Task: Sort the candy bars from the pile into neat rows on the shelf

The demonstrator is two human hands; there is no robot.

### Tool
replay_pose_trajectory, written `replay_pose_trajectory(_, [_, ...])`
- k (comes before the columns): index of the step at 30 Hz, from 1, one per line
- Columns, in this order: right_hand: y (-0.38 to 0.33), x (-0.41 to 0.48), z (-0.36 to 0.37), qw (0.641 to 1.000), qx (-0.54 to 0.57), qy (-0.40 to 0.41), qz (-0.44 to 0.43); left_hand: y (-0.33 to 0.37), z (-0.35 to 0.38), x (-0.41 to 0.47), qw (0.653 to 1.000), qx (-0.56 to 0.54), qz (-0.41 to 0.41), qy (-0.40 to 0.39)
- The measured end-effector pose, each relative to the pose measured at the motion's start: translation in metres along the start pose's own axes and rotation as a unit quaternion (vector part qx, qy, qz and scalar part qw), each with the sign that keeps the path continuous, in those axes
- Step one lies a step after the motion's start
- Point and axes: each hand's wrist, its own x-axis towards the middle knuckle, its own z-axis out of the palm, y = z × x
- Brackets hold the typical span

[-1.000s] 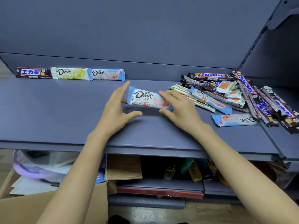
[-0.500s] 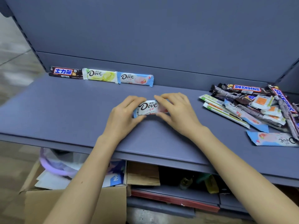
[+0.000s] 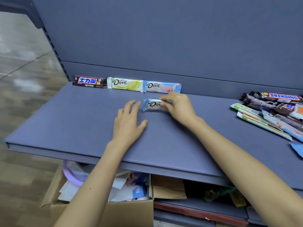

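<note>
Against the back of the shelf stand three bars in a row: a brown Snickers bar lettered in Chinese, a yellow Dove bar and a blue Dove bar. My left hand lies flat, fingers spread, just left of the blue Dove bar I hold. My right hand pinches its right end, in front of the row. Far right, the pile shows "SNICKERS" upside down.

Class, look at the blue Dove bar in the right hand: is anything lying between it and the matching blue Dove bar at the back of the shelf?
Nothing visible. Only bare shelf separates the held blue Dove bar, in the right hand, from the back blue Dove bar.
</note>
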Motion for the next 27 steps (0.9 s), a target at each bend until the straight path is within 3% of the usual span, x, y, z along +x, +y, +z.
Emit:
replay_pose_trajectory(7, [0.0, 0.041, 0.013, 0.996, -0.034, 0.0, 0.086, -0.007, 0.006, 0.001, 0.999, 0.017, 0.035, -0.02])
replay_pose_trajectory(11, [-0.001, 0.054, 0.019, 0.993, -0.053, -0.002, 0.108, -0.012, 0.003, 0.004, 0.998, -0.065, 0.002, -0.024])
replay_pose_trajectory(27, [0.001, 0.086, 0.029, 0.988, -0.113, 0.009, 0.107, -0.013, -0.001, 0.004, 0.996, -0.079, 0.008, -0.052])
